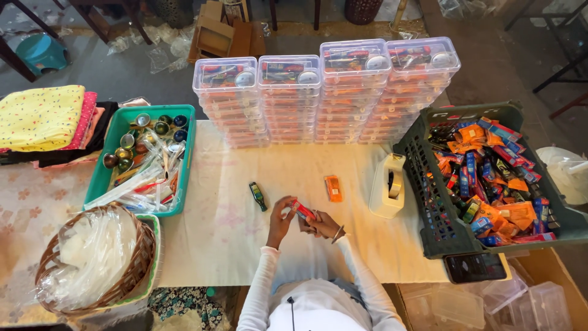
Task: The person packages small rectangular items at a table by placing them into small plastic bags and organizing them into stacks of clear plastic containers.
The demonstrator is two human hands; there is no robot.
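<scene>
- Resting low over the pale tablecloth (233,239), a small red and blue wrapped packet (303,211) is pinched between the left hand (280,220) and right hand (321,225), brought together at its ends.
- It is judged light, stiff and slightly slippery; its short ends are best gripped.
- An orange packet (332,188) and a dark green packet (258,196) lie just beyond.
- Stacked clear plastic boxes (324,92) are ranged behind, a dark crate (429,202) of orange and blue packets at right.
</scene>
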